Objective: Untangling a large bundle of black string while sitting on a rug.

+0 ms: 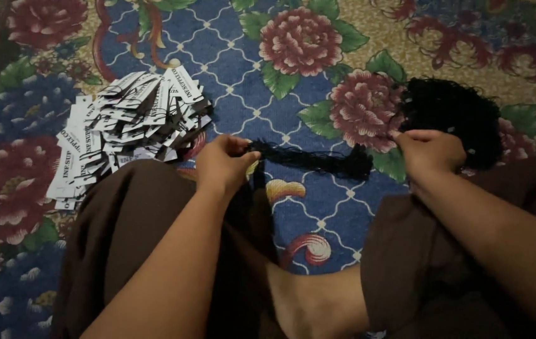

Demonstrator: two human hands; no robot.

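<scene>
Tag pile [126,129] beside left hand [221,164]; black strings [318,160] between.

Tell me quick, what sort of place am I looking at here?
Probably a home floor used for piecework. The person sits on a flowered carpet, a heap of printed paper tags by the left hand, and the right hand at a bundle of black strings.

Matt black thread bundle [318,160], seemingly card tags [123,125], woven patterned carpet [261,94].
</scene>
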